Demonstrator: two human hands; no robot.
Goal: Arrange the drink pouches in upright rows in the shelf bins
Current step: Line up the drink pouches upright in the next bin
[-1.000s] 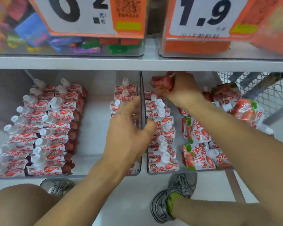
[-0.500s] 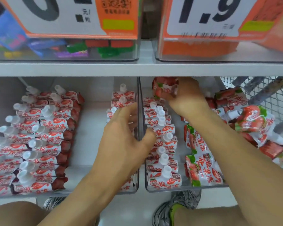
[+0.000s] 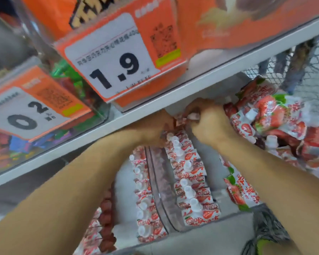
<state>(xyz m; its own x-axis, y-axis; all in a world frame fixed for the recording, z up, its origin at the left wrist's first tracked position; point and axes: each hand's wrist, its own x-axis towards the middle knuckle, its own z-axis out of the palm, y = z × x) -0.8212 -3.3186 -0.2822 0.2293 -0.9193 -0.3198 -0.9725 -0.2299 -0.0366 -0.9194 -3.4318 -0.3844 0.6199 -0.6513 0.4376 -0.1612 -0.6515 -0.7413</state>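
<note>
From the left, I see my left hand [image 3: 155, 127] reaching under the shelf [image 3: 118, 118] at the back of the bin [image 3: 160, 190]; its grip is hidden, so I cannot tell. Between the hands sits a red pouch [image 3: 180, 120], pinched by my right hand [image 3: 208, 122]. An upright row of pouches [image 3: 191, 181] runs below; loose pouches [image 3: 269, 115] pile right.

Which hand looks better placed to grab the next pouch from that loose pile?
Probably the right hand. It sits right beside the jumbled pile of pouches, while the left hand is on the far side of the upright row. Both hands seem busy with one pouch at the back first.
</note>
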